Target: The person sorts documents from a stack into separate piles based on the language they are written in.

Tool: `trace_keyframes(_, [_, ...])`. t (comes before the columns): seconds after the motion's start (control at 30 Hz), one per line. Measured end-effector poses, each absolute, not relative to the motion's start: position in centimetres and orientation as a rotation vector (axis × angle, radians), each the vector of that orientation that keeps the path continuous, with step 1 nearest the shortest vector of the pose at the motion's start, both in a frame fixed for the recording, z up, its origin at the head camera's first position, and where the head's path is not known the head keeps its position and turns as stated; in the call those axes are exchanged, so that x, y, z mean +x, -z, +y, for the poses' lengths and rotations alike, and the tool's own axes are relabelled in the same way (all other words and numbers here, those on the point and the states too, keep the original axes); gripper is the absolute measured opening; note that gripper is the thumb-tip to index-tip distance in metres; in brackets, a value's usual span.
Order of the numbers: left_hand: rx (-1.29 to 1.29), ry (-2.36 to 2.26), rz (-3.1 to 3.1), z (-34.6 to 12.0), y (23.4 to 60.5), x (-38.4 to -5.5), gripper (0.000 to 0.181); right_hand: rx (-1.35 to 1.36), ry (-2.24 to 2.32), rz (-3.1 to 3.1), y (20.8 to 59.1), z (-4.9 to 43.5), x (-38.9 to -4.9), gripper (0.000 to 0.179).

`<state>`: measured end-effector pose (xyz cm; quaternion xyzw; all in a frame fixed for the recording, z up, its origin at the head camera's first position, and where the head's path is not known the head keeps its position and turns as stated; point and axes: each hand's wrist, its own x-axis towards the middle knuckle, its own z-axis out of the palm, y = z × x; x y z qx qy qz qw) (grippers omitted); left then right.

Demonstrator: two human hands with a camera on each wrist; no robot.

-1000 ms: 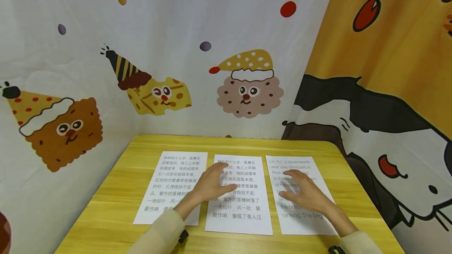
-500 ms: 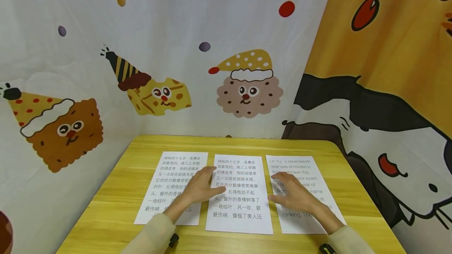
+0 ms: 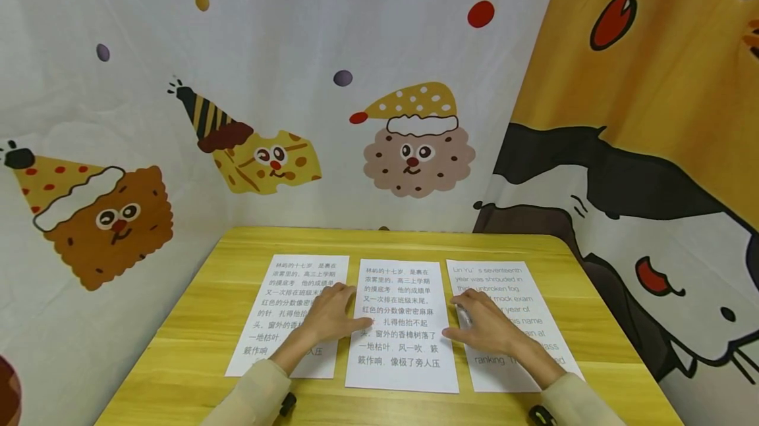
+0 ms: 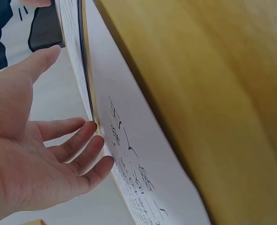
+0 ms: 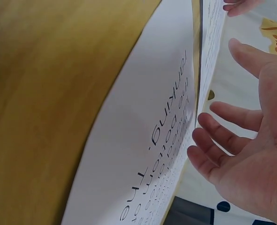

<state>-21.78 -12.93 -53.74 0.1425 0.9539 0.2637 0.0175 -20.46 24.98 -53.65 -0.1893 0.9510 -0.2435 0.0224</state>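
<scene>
Three white printed sheets lie side by side on the wooden table. The left sheet [image 3: 296, 284] and middle sheet [image 3: 398, 340] carry Chinese text, the right sheet [image 3: 495, 280] English text. My left hand [image 3: 326, 317] is over the gap between the left and middle sheets, its thumb reaching over the middle sheet's left edge. Over the right sheet's left side is my right hand [image 3: 489, 328], thumb at the middle sheet's right edge. Both hands hold nothing; in the wrist views the fingers of the left hand [image 4: 49, 136] and right hand [image 5: 250, 136] are spread and slightly bent.
The yellow wood-grain table [image 3: 403, 243] carries the sheets. Behind it and to the left hangs a white cloth [image 3: 284, 31] printed with cartoon snacks; an orange, black and white cartoon print [image 3: 652, 169] covers the right side. Dark wrist bands [image 3: 541, 415] show at the sleeves.
Both hands have moved left and slightly nearer, the left from over the middle sheet to its left edge, the right toward the middle sheet's right edge. The sheets stay in place.
</scene>
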Motion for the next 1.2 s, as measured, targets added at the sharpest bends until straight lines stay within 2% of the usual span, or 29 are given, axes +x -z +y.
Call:
trace_keyframes(0.43, [0.439,-0.752,2.993,-13.0,54.2,-21.9,0.084,-0.578,0.701,2.971,54.1,24.3,-20.5,0.063])
trace_keyframes(0.67, [0.473,-0.746,2.996,-12.9,53.9,-21.6,0.077,-0.566,0.673,2.99,54.4,23.9,-20.6,0.061])
trace_keyframes(1.2, [0.418,-0.907,2.894,-13.2,54.0,-21.8,0.077,-0.513,0.736,2.936,54.4,23.5,-20.8,0.063])
